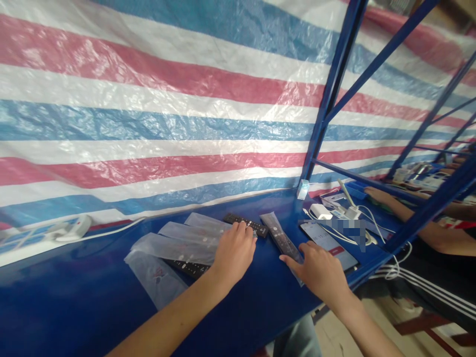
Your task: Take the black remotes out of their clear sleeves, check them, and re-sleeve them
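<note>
My left hand (pixel 236 248) rests with curled fingers at the near side of a bare black remote control (pixel 245 224), touching it and the edge of the clear plastic bags (pixel 189 240). Several of these bags lie fanned out to the left, and another black remote (pixel 188 268) shows partly from under them. My right hand (pixel 316 265) is over the lower part of a remote in a clear bag (pixel 281 238), its thumb stretched out across it. The other fingers of that hand reach to the edge of a phone (pixel 329 243).
White chargers (pixel 320 211) and cables lie behind the phone, near a small white box (pixel 302 190). A blue metal frame post (pixel 322 129) rises from the blue table (pixel 92 282). Another person's arm (pixel 394 204) reaches in at the right. A white power strip (pixel 70 228) is at the left.
</note>
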`<action>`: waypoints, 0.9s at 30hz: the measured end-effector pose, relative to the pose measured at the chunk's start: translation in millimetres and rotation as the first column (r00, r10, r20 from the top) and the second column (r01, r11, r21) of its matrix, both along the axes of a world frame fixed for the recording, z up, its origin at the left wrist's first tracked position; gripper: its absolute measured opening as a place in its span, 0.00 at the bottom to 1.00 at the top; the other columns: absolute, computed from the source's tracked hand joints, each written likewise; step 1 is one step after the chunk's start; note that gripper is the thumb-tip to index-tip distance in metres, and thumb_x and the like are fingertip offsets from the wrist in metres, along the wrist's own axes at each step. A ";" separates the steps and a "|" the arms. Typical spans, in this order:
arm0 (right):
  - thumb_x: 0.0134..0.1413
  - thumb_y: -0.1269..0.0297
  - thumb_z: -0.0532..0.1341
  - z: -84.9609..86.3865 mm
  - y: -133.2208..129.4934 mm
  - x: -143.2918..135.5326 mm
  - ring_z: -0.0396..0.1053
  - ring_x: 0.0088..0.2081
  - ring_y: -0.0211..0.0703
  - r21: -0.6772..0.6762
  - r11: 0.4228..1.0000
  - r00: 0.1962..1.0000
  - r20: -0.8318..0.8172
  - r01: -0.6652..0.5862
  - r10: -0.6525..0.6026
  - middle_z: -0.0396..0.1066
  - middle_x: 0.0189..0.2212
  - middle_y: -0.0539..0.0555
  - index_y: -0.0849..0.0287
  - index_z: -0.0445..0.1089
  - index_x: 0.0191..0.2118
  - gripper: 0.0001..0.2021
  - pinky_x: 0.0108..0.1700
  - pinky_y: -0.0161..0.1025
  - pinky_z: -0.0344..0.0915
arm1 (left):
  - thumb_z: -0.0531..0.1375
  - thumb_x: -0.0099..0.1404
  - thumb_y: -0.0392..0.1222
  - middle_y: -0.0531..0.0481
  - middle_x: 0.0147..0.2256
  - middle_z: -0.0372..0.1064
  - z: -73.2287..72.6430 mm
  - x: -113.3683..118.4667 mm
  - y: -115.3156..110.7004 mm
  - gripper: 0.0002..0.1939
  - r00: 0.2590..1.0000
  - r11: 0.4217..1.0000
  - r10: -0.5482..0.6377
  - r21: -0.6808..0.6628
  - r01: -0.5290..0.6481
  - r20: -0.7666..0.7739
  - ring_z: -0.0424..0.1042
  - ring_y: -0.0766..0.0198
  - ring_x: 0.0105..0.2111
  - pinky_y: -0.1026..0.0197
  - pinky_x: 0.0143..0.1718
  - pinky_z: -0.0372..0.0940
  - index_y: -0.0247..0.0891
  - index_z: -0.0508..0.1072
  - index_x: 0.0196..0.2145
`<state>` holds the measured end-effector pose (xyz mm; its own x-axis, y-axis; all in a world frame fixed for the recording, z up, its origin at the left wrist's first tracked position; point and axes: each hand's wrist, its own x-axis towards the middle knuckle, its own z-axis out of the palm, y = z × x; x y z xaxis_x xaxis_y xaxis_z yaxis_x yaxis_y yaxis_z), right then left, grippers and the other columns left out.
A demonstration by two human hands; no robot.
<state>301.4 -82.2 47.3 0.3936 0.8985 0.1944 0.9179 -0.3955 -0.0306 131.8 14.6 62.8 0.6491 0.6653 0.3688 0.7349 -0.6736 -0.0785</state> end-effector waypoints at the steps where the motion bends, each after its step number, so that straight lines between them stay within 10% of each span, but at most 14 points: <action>1: 0.55 0.47 0.57 0.6 5.8 -3.6 0.74 0.36 0.52 -0.039 0.999 1.000 0.019 0.004 -0.003 0.74 0.33 0.60 0.60 0.72 0.32 0.19 0.32 0.39 0.63 | 0.49 0.68 0.39 0.41 0.37 0.68 -1.6 0.3 -0.3 0.12 1.000 1.000 -0.003 -0.009 0.003 -0.004 0.68 0.53 0.41 0.54 0.39 0.66 0.33 0.71 0.37; 18: 0.54 0.55 0.58 10.5 119.0 46.5 0.72 0.46 0.55 -0.080 0.987 0.989 -0.023 0.142 -0.145 0.74 0.41 0.69 0.67 0.74 0.44 0.20 0.43 0.41 0.66 | 0.50 0.67 0.38 0.41 0.39 0.69 -6.8 -2.9 5.3 0.12 1.000 0.998 0.016 -0.065 -0.015 0.010 0.68 0.53 0.43 0.53 0.40 0.67 0.33 0.72 0.40; 27: 0.52 0.58 0.60 17.9 135.0 74.6 0.72 0.44 0.55 -0.074 0.984 0.986 -0.025 0.164 -0.166 0.73 0.41 0.70 0.69 0.74 0.44 0.19 0.42 0.43 0.65 | 0.51 0.67 0.39 0.41 0.41 0.69 -6.7 -3.0 3.9 0.12 1.000 0.994 0.012 -0.109 -0.011 0.005 0.68 0.54 0.43 0.54 0.40 0.67 0.35 0.74 0.39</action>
